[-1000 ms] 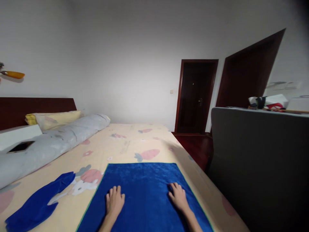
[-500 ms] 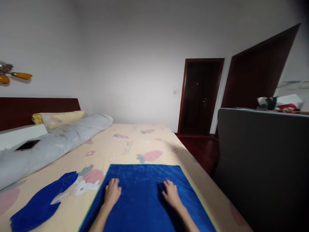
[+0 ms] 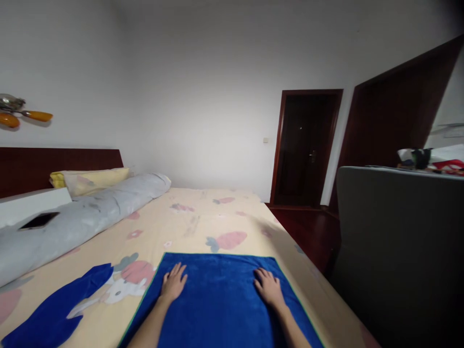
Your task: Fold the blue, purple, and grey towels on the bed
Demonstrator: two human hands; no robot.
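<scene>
Hands apart, the left [image 3: 174, 284] and the right [image 3: 268, 288] lie on a plush blue cloth [image 3: 217, 302], fingers slightly spread, grip unclear. The near edge of the cloth, spread on the printed bed [image 3: 195, 222], is cut off; left of it, crumpled blue fabric [image 3: 54, 309].

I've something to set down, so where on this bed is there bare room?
Mostly the far sheet, between the blue towel, grey roll and wall; a smaller patch separates towel and crumpled cloth. It is crowded by the headboard: pillow, white thing, roll and phone.
</scene>
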